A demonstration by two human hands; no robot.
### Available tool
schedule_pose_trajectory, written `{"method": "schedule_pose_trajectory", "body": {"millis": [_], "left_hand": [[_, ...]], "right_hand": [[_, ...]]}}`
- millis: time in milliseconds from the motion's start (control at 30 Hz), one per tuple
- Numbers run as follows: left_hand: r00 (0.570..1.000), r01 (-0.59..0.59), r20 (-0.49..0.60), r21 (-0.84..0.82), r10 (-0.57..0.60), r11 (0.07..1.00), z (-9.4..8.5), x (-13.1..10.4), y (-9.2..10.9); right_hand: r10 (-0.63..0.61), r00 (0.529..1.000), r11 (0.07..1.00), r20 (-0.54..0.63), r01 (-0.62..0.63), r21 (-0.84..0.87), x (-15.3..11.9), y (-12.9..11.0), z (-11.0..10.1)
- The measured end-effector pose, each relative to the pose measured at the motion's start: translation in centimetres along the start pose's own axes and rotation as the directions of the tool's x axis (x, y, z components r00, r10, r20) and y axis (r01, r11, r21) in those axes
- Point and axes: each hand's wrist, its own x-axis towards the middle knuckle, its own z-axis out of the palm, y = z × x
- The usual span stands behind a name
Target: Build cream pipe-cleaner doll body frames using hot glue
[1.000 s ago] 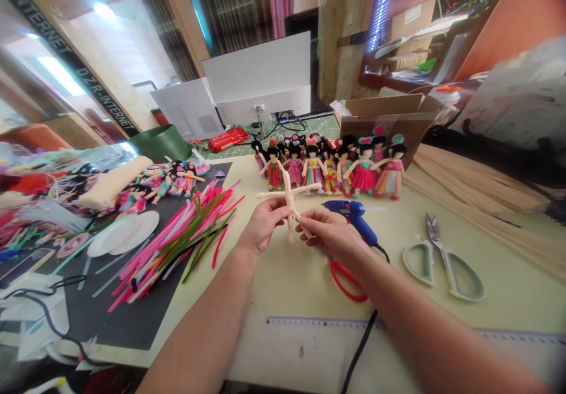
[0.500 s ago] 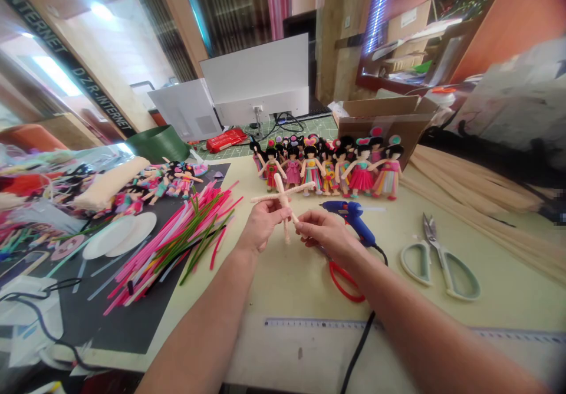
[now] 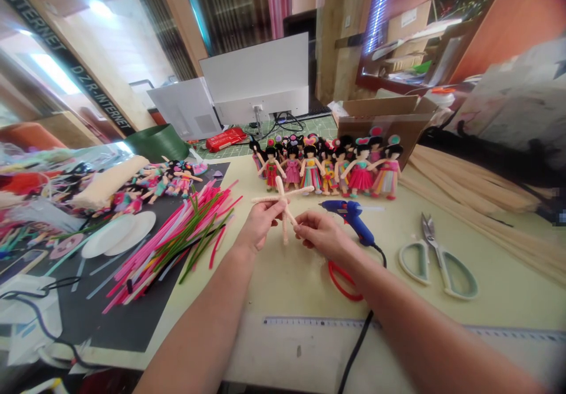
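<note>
A cream doll figure [image 3: 282,191] made of fuzzy stems, with a head, two outstretched arms and two legs, is held upright above the table. My left hand [image 3: 260,224] pinches its body between thumb and fingers. The fingertips of my right hand [image 3: 319,229] are closed on the end of its right-hand leg. Behind it stand finished dolls [image 3: 311,168] with black hair and bright dresses. To the right lies a blue glue gun [image 3: 354,217]; red handles [image 3: 342,282] show partly under my right forearm.
Shears [image 3: 435,258] and a ruler [image 3: 309,322] lie on the table. Pink and green stems [image 3: 177,235], white plates [image 3: 132,232] and more dolls are at left. A cardboard box [image 3: 380,120] stands behind, near cream strips [image 3: 469,187] at right.
My left thumb has moved up slightly on the figure's body. My right hand has shifted slightly left and down, still at the leg end.
</note>
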Motion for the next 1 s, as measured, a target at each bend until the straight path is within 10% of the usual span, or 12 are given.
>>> {"method": "schedule_pose_trajectory", "body": {"millis": [400, 733, 900, 1000], "left_hand": [[0.984, -0.075, -0.180, -0.369, 0.008, 0.926, -0.4, 0.6, 0.2], [0.995, -0.063, -0.093, -0.374, 0.031, 0.925, -0.4, -0.1, 0.8], [0.994, -0.054, -0.111, -0.402, 0.010, 0.914, -0.6, 0.1, 0.9], [0.994, -0.063, -0.112, -0.425, 0.016, 0.903, -0.5, 0.0, 1.1]], "right_hand": [[-0.234, 0.969, 0.908, -0.082, 0.188, -0.375, -0.6, 0.0, -0.4], [-0.514, 0.855, 0.722, 0.071, 0.475, -0.503, -7.0, -6.6, 0.2], [-0.566, 0.814, 0.735, -0.127, 0.430, -0.524, -9.1, -8.6, -5.3], [-0.521, 0.768, 0.682, -0.372, 0.113, -0.722, -7.9, -6.6, -12.5]]}}
